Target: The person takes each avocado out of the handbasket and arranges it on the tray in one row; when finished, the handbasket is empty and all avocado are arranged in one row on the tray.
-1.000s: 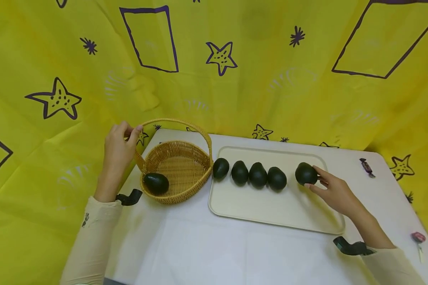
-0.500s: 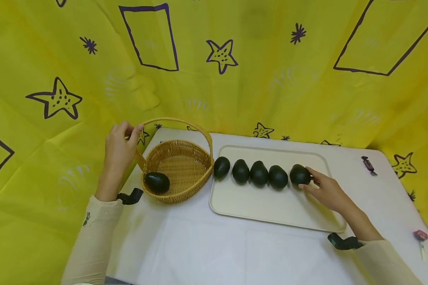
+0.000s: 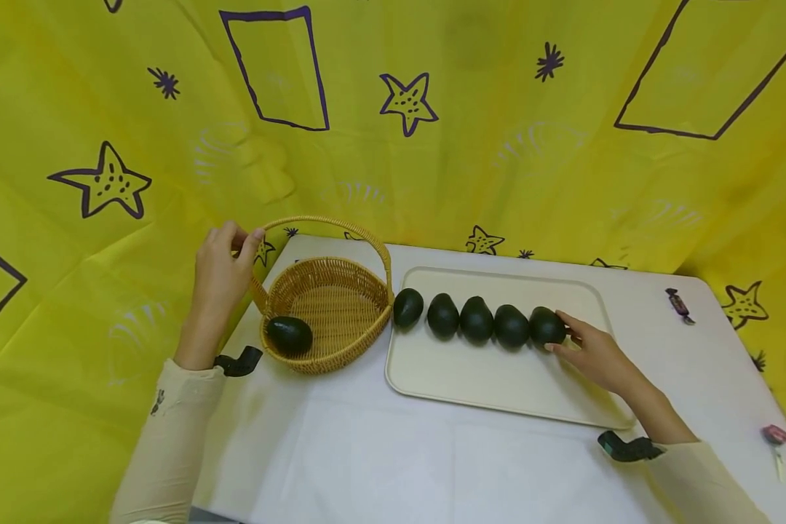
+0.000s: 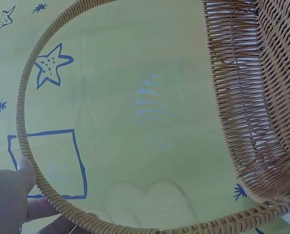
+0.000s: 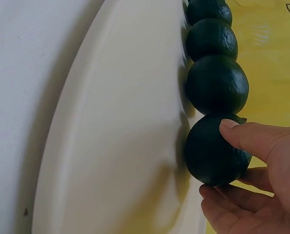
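Observation:
My left hand (image 3: 221, 273) grips the handle (image 4: 22, 107) of a woven wicker basket (image 3: 334, 313) on its left side. A dark green avocado (image 3: 290, 335) lies in the basket's front left. Right of it, on a cream tray (image 3: 485, 382), several avocados (image 3: 476, 320) stand in a row, the leftmost (image 3: 407, 308) a little apart. My right hand (image 3: 596, 355) holds the avocado at the row's right end (image 5: 215, 151), thumb (image 5: 247, 136) on one side and fingers on the other. In the right wrist view it sits right against its neighbour (image 5: 217, 84).
A wrapped candy (image 3: 679, 306) lies at the table's back right, and a red lollipop (image 3: 774, 435) near its right edge. A yellow patterned cloth (image 3: 393, 175) hangs behind the white table (image 3: 367, 451). The tray's left edge is close beside the basket.
My right hand has moved left across the tray with the avocado, bringing it from a gap up to the right end of the row. The left hand and basket have stayed in place.

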Action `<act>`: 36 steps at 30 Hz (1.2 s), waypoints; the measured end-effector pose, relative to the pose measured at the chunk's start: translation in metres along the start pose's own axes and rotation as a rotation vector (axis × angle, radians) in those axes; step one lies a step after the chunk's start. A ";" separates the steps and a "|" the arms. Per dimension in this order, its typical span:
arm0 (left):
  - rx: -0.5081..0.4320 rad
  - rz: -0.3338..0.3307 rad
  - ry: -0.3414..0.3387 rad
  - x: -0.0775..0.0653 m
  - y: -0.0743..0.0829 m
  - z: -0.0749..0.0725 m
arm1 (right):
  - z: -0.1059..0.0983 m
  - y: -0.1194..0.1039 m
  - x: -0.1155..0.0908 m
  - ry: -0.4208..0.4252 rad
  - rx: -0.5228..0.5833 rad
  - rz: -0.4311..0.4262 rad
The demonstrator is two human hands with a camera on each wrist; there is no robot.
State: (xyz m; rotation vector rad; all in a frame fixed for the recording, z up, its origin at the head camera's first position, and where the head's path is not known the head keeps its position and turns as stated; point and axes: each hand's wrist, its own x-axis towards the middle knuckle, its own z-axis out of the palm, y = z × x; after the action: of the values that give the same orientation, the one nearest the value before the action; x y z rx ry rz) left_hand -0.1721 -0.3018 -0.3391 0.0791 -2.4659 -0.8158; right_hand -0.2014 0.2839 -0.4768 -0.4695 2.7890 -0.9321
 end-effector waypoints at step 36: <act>0.021 0.014 -0.033 0.003 -0.003 -0.002 | 0.023 -0.124 0.032 -0.067 -0.011 -0.194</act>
State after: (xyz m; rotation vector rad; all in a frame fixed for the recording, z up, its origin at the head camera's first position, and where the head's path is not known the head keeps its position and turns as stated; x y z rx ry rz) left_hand -0.1740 -0.3056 -0.3383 0.0563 -2.5038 -0.7920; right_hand -0.1954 0.1665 -0.4211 -0.7697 2.7260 -0.9197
